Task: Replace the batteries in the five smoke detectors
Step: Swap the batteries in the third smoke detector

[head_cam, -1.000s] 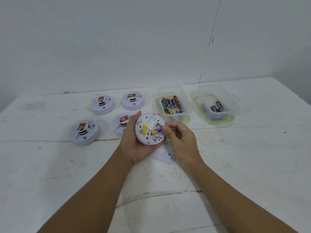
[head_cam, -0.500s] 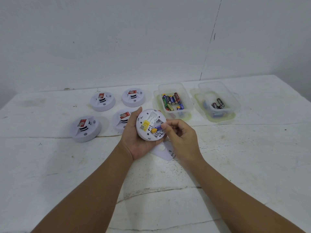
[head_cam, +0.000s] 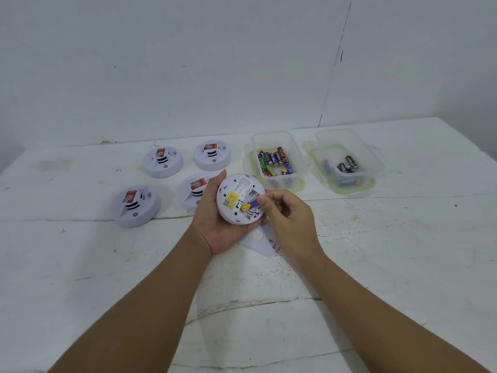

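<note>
My left hand (head_cam: 215, 224) grips a round white smoke detector (head_cam: 236, 200) turned back side up, its battery bay showing. A purple and yellow battery (head_cam: 249, 206) lies in that bay, and my right hand (head_cam: 287, 214) pinches its right end with thumb and forefinger. Several more white detectors lie face up on the table: far left (head_cam: 162, 161), far middle (head_cam: 212, 155), near left (head_cam: 134, 205), and one (head_cam: 192, 191) partly hidden behind my left hand. A white cover plate (head_cam: 259, 239) lies on the table under my hands.
A clear tub (head_cam: 277, 160) with several mixed batteries stands behind my hands. To its right, a second clear tub (head_cam: 345, 162) holds a few dark batteries. The white table (head_cam: 376, 251) meets a white wall at the back.
The camera view shifted slightly. My right fingers have slid along the battery in the bay; the detector stays in my left hand.
</note>
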